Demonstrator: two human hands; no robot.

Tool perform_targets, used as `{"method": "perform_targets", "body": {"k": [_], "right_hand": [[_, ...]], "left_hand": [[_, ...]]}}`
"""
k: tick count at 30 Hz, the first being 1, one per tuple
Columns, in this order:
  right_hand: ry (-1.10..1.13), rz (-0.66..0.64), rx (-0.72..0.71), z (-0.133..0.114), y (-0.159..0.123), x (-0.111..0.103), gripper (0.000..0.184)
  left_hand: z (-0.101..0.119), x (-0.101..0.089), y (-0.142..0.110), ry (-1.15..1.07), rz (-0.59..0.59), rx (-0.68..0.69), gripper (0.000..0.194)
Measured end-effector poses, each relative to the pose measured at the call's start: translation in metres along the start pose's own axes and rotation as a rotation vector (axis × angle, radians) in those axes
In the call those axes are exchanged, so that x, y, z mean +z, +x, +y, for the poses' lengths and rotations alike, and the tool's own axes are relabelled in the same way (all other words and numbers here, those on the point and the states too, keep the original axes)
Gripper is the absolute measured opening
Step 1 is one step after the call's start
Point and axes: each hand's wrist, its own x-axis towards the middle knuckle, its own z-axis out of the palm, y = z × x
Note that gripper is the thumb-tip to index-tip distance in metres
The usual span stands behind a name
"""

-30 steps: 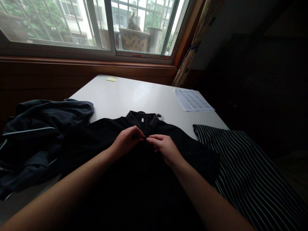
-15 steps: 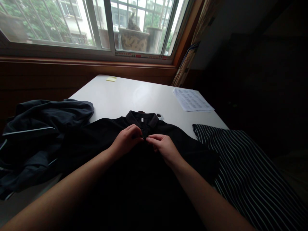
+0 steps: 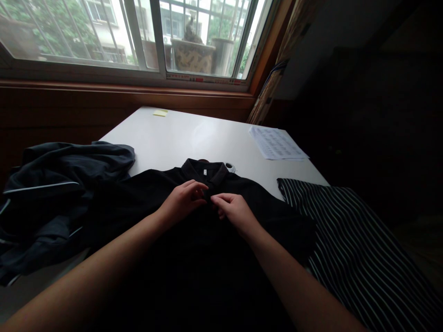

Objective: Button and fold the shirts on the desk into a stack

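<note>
A black polo shirt (image 3: 207, 249) lies front up, with its collar (image 3: 219, 174) at the far end and a small white label inside the neck. Just below the collar, my left hand (image 3: 183, 198) rests at the placket, thumb and index finger apart with dark cloth between and beneath them. My right hand (image 3: 235, 210) pinches the shirt's placket between thumb and index finger, close to the left fingertips. Dark cloth hides any button there.
A dark jacket with pale piping (image 3: 65, 184) is heaped at left. Black-and-white striped cloth (image 3: 360, 240) lies at right. The white table (image 3: 180, 133) carries printed sheets (image 3: 277, 143), a yellow note (image 3: 160, 112) and a small white round object (image 3: 230, 167) behind the collar.
My left index finger has lifted away from the thumb, widening the gap between them. My right hand stays pinched at nearly the same spot. The shirt's neck opening looks slightly narrower.
</note>
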Motion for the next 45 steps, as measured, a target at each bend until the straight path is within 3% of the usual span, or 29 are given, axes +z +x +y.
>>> {"method": "perform_targets", "body": {"k": [4,9,12,21,27,35,40,45], "right_hand": [[0.010,-0.020,0.011,-0.002,0.000,-0.001,0.024],[0.038,-0.039,0.025,-0.004,-0.002,-0.001,0.023],[0.056,-0.035,0.032,-0.005,-0.004,-0.001,0.024],[0.040,-0.035,0.057,-0.008,-0.006,0.002,0.025],[0.038,-0.038,0.073,-0.008,-0.006,0.003,0.025],[0.106,-0.063,0.090,-0.010,-0.005,0.001,0.026],[-0.001,-0.053,0.001,-0.002,-0.003,0.001,0.028],[-0.140,0.038,-0.232,0.006,-0.001,0.000,0.020]], "left_hand": [[0.000,0.000,0.000,0.024,-0.042,0.014,0.054],[0.003,-0.002,0.000,0.079,-0.072,0.073,0.020],[0.004,-0.003,0.001,0.096,-0.070,0.063,0.010],[0.001,-0.001,0.000,0.197,-0.086,0.084,0.008],[0.009,-0.003,0.000,0.418,-0.096,0.219,0.006],[0.009,-0.003,0.000,0.374,-0.221,0.252,0.010],[0.009,-0.006,0.001,0.355,-0.211,0.253,0.012],[0.011,-0.010,0.001,0.335,-0.174,0.259,0.013]]}}
